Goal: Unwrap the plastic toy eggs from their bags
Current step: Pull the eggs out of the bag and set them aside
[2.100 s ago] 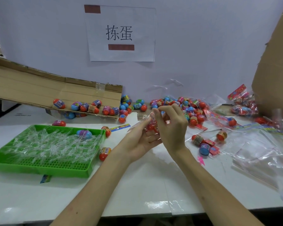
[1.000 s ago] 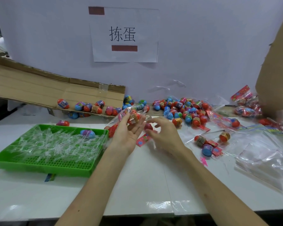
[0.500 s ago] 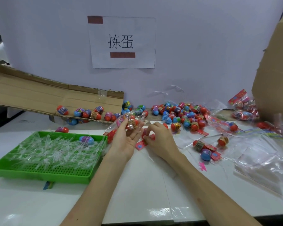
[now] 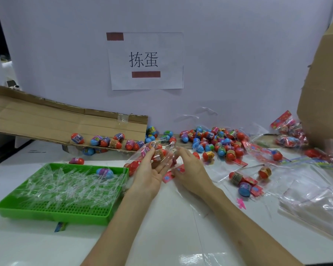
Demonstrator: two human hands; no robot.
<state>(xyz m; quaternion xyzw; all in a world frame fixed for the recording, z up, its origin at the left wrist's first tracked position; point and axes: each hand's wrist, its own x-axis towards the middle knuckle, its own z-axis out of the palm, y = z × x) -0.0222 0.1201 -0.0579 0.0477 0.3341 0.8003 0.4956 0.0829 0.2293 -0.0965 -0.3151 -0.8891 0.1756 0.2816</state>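
**A:** How do I open this one cleanly?

**B:** Just right of the green tray, keep the bag low and ease its red header card off, so nothing scatters.

**A:** And the fingers?

**B:** The left hand is palm-up, fingers nearly straight, with the thumb pinching the bag. The right hand curls over the card; I can't tell whether it grips it. Loose eggs lie beyond the tray.

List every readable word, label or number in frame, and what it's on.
"拣蛋": on the paper sign on the wall.
Two dark red bars on the sign: no text shows.
Labels on the eggs: too small and blurred to read.
Print on the red cards of the bags: blurred, unreadable.
Labels inside the bag in the left hand: unreadable too.
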